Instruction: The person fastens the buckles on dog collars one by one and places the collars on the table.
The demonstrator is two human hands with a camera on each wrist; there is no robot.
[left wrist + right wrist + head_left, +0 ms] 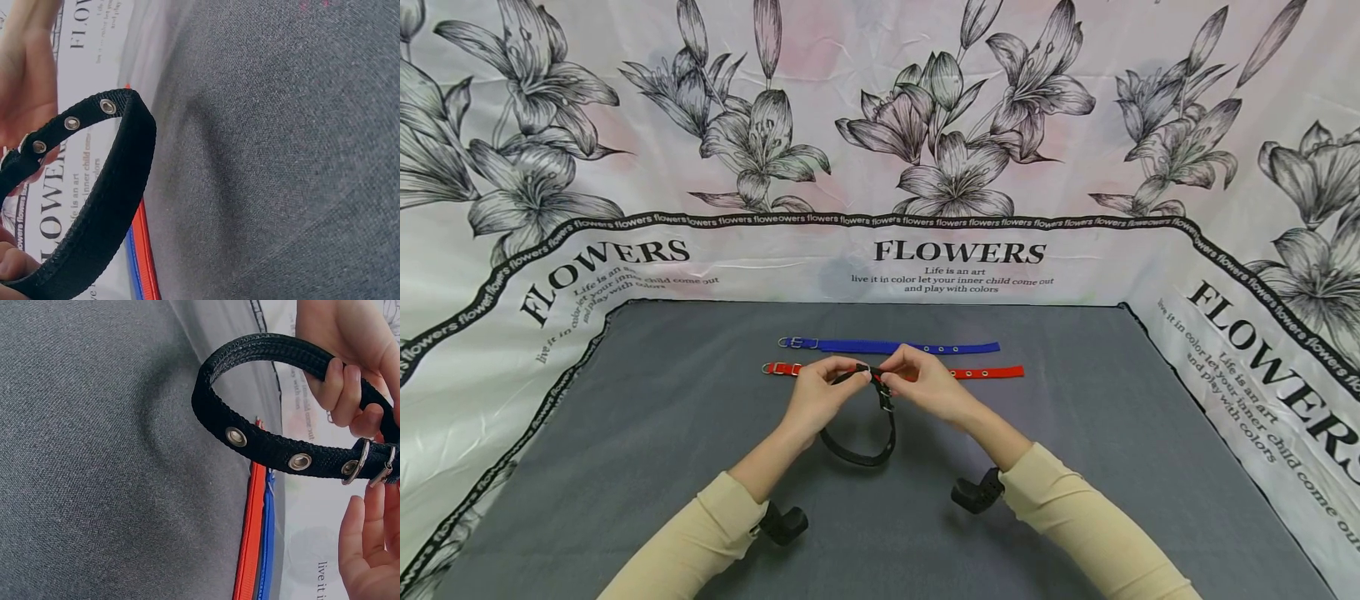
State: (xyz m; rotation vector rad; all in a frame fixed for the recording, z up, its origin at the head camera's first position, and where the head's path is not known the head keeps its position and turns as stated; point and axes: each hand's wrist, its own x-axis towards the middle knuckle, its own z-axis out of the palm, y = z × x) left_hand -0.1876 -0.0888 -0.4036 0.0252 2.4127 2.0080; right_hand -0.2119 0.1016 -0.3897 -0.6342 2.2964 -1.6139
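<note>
A black collar [859, 458] with metal eyelets hangs in a loop from both hands, over the grey cloth. Its metal buckle and ring [357, 464] show at the right edge of the right wrist view, with the strap threaded through. My left hand [822, 392] holds the strap beside the buckle, fingers curled round it in the right wrist view. My right hand [928, 385] pinches the collar by the buckle end with thumb and fingertips. Behind the hands lies a red collar [992, 372], partly hidden by them, and farther back a blue collar [865, 346].
A grey cloth [662, 433] covers the table. White fabric with printed flowers and lettering [958, 252] rises behind it and along both sides. The red and blue collars lie flat, roughly parallel, near the back. Black wrist cameras [977, 492] hang below the sleeves.
</note>
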